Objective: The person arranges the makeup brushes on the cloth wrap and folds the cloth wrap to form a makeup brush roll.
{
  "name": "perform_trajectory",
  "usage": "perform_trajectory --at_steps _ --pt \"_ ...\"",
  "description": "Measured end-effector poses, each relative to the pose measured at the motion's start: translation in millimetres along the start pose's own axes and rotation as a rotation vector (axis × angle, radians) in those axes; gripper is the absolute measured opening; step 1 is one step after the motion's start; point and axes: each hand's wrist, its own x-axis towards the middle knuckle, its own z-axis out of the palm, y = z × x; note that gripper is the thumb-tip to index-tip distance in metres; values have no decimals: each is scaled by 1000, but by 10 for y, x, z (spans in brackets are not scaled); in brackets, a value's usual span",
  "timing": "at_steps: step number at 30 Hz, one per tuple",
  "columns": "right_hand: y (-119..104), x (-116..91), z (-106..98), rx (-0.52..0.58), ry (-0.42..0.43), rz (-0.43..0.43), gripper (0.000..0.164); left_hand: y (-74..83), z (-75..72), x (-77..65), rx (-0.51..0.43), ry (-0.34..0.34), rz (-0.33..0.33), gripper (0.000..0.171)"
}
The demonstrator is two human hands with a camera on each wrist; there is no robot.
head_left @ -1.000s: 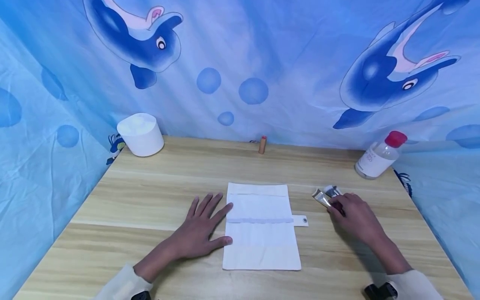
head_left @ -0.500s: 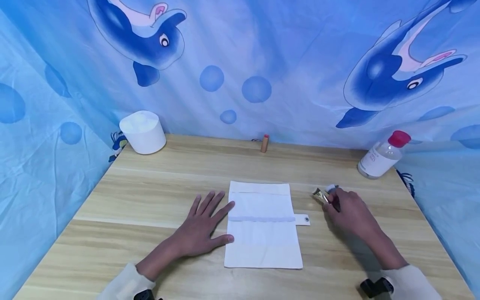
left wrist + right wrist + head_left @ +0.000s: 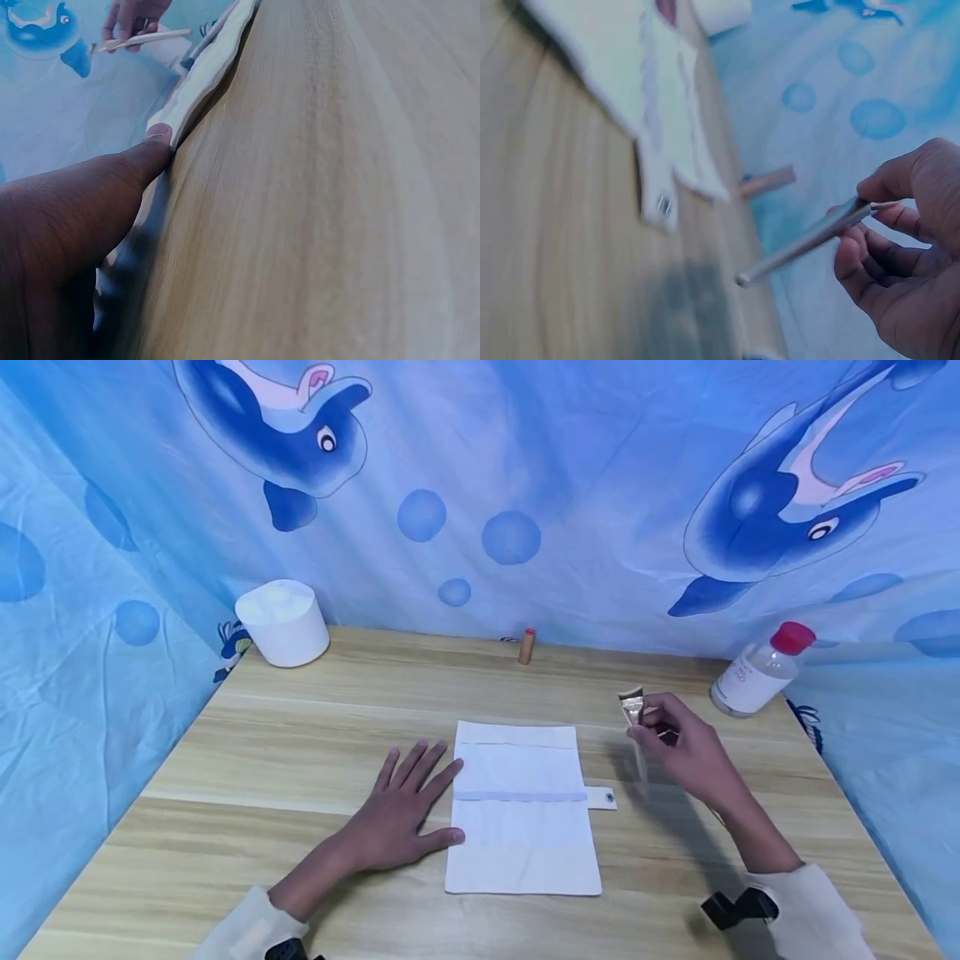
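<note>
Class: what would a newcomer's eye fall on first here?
The blue dolphin-printed curtain behind the table dominates. Next, the white cloth lies near the table's middle, the left hand touching its left edge. To its right, the right hand holds a slim, shiny-ended tool aloft.

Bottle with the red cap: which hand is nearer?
Right. The right hand is close, left of the bottle; the left hand is farther left, touching the white cloth.
</note>
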Motion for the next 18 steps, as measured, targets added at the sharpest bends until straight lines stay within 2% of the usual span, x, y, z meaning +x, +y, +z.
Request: perform_trajectory --at_steps 3,5,12,18 --pt "-102 78 53 158 -48 28 25 1 -5 2 -3 -4 -2 86" --pt "-170 126 111 217 -76 52 24 0 -5 0 -4 -5 -5 85" --pt "-358 278 344 309 -137 80 26 -15 9 9 4 1 -9 85" --pt "-470 361 512 444 -153 53 27 -13 17 0 -9 -2 -9 85"
